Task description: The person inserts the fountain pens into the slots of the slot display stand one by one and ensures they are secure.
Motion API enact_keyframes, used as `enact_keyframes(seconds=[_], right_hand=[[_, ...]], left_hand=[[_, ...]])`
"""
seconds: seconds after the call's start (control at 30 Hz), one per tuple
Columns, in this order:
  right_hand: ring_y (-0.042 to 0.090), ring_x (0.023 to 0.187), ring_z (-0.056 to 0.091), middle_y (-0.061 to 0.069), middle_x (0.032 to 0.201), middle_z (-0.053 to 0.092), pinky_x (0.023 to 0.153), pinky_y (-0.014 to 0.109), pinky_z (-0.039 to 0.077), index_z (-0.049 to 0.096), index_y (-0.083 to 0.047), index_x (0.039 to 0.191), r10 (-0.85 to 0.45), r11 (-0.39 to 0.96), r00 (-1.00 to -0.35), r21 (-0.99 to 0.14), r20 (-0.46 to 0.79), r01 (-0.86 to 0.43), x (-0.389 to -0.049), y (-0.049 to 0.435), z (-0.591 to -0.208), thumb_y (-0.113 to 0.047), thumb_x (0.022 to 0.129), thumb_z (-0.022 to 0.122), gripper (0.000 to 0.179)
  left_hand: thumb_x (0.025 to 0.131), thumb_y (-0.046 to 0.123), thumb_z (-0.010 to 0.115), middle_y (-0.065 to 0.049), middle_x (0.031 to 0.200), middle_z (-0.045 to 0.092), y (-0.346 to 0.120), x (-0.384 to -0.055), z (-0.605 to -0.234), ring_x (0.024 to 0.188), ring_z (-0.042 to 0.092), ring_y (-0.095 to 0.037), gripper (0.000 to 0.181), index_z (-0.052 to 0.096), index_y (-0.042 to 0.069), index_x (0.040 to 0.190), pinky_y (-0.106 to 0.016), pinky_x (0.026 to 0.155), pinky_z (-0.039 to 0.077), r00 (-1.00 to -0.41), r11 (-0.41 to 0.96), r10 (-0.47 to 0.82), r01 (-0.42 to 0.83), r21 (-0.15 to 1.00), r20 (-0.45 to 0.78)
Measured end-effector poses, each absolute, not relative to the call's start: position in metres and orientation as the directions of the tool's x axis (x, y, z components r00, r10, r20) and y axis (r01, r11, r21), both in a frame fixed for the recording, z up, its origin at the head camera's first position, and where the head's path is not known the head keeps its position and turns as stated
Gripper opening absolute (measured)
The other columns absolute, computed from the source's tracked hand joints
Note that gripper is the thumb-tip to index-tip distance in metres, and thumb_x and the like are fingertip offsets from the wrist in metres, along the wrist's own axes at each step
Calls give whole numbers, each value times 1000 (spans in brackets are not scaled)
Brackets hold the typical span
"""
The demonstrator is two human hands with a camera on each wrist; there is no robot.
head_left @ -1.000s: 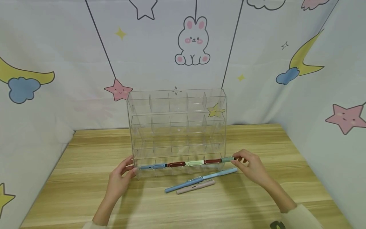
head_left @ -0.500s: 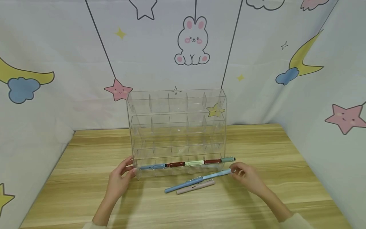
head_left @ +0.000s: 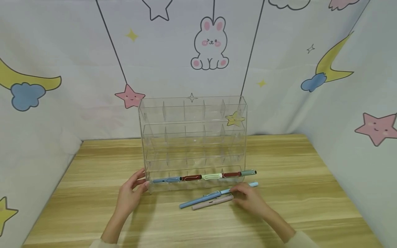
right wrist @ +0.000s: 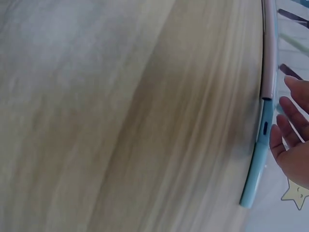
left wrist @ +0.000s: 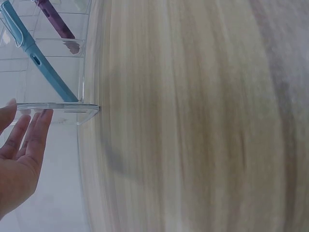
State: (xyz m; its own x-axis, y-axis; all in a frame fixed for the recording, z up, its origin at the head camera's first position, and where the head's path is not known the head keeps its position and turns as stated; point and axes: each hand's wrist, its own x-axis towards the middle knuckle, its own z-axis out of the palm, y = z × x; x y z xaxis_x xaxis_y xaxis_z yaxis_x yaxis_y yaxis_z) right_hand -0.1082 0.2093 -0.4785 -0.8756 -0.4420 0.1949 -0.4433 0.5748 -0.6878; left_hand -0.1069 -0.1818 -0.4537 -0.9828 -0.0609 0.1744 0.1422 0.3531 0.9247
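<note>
A clear rack [head_left: 194, 133] stands upright on a wooden table [head_left: 279, 151], in front of a white backdrop [head_left: 161, 62] printed with cartoon figures. The left hand [head_left: 132, 191] holds the rack's lower left side, the thumb in front and the fingers against the outside of the side panel, pinching it. Across the lowest row, from left to right, lie a blue pen [head_left: 165, 179], a red pen [head_left: 191, 177], a pale green pen [head_left: 212, 176], a second red pen [head_left: 232, 174] and a grey-green pen [head_left: 248, 172], whose end juts past the rack's right side. On the table before the rack, a darker blue pen [head_left: 198, 200] and a light blue pen [head_left: 225, 190] form a slanting line, with a pink pen [head_left: 212, 202] close in front. The right hand [head_left: 250, 199] is over the light blue pen, its thumb beside the pink pen's right end. Its fingers are slightly spread and loosely bent; whether they touch either pen cannot be told.
</note>
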Motion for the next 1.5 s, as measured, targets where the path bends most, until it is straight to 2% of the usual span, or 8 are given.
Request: enact_keyframes(seconds=[0.1, 0.33, 0.6, 0.97, 1.17, 1.27, 1.4, 1.5], right_hand=[[23, 99, 51, 3, 104, 62, 89, 41, 45, 65, -7, 100, -450, 568, -870, -688, 200, -452, -108, 204, -483, -2, 73, 72, 28], [21, 100, 49, 1, 106, 62, 89, 40, 45, 65, -10, 99, -462, 573, -868, -687, 180, -447, -109, 196, -487, -2, 74, 71, 28], [20, 101, 47, 1, 107, 61, 86, 33, 47, 66, -12, 97, -470, 584, -871, -689, 145, -430, -109, 195, -490, 4, 75, 69, 28], [18, 99, 48, -6, 98, 63, 86, 35, 48, 67, -12, 95, -562, 537, -804, -654, 194, -533, -109, 196, -492, 5, 73, 70, 28], [13, 93, 47, -7, 98, 63, 80, 29, 47, 67, -12, 96, -593, 527, -786, -655, 174, -542, -107, 196, -492, 5, 74, 69, 29], [13, 94, 51, -6, 98, 63, 88, 40, 45, 66, -11, 95, -600, 521, -782, -659, 170, -543, -107, 196, -492, 6, 73, 69, 28], [16, 98, 55, -6, 98, 63, 101, 57, 28, 65, -10, 95, -610, 516, -774, -656, 170, -551, -106, 196, -492, 7, 74, 68, 27], [16, 98, 55, -6, 99, 63, 100, 52, 34, 65, -11, 95, -617, 512, -769, -657, 167, -553, -106, 196, -491, 6, 75, 68, 27]], left_hand=[[84, -7, 59, -26, 117, 54, -182, -107, -454, 99, 56, -34, 45, 48, -4, 128, -18, 70, 53, -982, 342, -59, 147, 928, 177], [85, -6, 59, -26, 119, 53, -182, -107, -454, 101, 55, -34, 46, 47, -4, 129, -19, 71, 53, -985, 333, -53, 137, 933, 163], [85, -6, 58, -26, 119, 53, -182, -107, -452, 102, 55, -35, 45, 47, -3, 129, -20, 71, 54, -987, 338, -57, 120, 933, 148], [85, -8, 58, -24, 119, 54, -183, -107, -455, 100, 56, -31, 47, 46, -2, 129, -20, 71, 54, -989, 353, -67, 100, 930, 131], [85, -8, 58, -23, 119, 53, -183, -107, -456, 101, 55, -33, 47, 45, -2, 130, -22, 72, 54, -990, 363, -60, 94, 927, 124], [85, -8, 58, -23, 119, 53, -183, -107, -455, 101, 55, -33, 47, 45, -3, 130, -22, 72, 54, -991, 357, -58, 94, 929, 123], [85, -7, 58, -24, 118, 53, -182, -106, -454, 100, 55, -34, 47, 45, -4, 130, -22, 71, 54, -990, 356, -62, 98, 929, 128], [85, -7, 58, -25, 118, 53, -182, -106, -453, 100, 55, -34, 47, 45, -4, 130, -22, 71, 54, -989, 355, -61, 104, 929, 134]])
